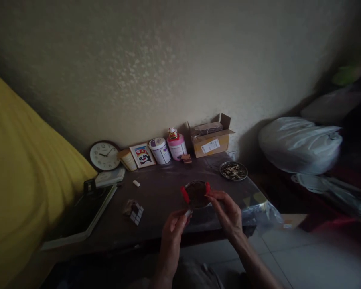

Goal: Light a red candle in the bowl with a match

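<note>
My left hand (174, 228) is closed on a small pale object (188, 213) near the table's front edge. My right hand (225, 208) is pinched at the right side of a round dark dish (196, 194); its fingertips meet at the lower end of a red piece, and what they hold is too small to name. One red piece (185, 195) lies at the dish's left rim and another red piece (207, 188) at its right rim. Behind my right hand, a round metal tray (247, 173) holds many thin sticks.
Along the wall stand a clock (104, 155), a panda picture (142, 155), two canisters (160, 151) and an open cardboard box (212, 143). A cube puzzle (136, 213) and a white oval item (136, 183) lie left on the table (165, 200). White bags (301, 144) are at right.
</note>
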Demonstrator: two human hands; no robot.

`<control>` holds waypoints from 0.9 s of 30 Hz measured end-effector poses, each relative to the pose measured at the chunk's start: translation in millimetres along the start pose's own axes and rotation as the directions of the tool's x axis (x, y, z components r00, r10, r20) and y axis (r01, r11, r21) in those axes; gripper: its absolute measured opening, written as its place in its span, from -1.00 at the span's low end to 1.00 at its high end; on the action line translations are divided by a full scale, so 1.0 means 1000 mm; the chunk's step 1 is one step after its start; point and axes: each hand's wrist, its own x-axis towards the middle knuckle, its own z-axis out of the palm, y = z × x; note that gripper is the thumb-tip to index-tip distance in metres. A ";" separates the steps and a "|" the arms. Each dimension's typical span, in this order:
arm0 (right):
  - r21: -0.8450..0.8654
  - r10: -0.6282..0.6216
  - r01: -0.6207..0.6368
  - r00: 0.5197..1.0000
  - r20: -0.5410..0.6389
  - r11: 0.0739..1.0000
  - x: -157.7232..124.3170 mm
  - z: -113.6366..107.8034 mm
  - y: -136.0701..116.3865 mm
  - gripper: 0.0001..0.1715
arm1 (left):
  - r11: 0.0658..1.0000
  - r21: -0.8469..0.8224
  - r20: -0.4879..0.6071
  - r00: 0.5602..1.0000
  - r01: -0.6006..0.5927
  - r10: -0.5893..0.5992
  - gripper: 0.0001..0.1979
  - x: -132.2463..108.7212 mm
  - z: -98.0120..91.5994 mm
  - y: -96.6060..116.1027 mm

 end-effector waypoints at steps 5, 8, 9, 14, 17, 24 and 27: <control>-0.010 -0.145 0.147 0.986 0.078 0.989 -0.015 0.004 -0.006 -0.90 | 0.998 0.054 0.072 0.997 -0.035 0.031 -0.77 -0.007 0.008 -0.002; -0.042 -0.264 0.272 0.955 0.133 0.961 -0.017 0.002 -0.009 -0.86 | 0.997 0.067 0.092 0.995 -0.037 0.031 -0.77 -0.008 0.011 -0.001; -0.053 -0.289 0.298 0.948 0.137 0.953 -0.016 -0.001 -0.013 -0.84 | 0.997 0.063 0.088 0.996 -0.032 0.027 -0.76 -0.008 0.012 -0.001; -0.102 -0.330 0.341 0.938 0.110 0.935 -0.013 -0.016 -0.028 -0.78 | 0.996 0.085 0.044 0.999 -0.005 0.002 -0.74 -0.006 0.015 0.004; -0.107 -0.373 0.418 0.881 0.290 0.902 -0.011 -0.014 -0.011 -0.77 | 0.995 0.080 0.070 0.996 -0.051 0.045 -0.74 -0.007 0.013 0.007; -0.135 -0.007 0.005 1.000 -0.008 0.991 -0.001 -0.014 0.018 -0.87 | 0.999 0.034 0.048 0.999 0.009 -0.011 -0.72 -0.010 0.004 0.003; -0.053 0.047 -0.049 0.999 -0.023 0.997 -0.001 -0.015 0.008 -0.86 | 0.999 -0.008 0.032 0.998 0.045 -0.045 -0.68 -0.012 0.007 0.003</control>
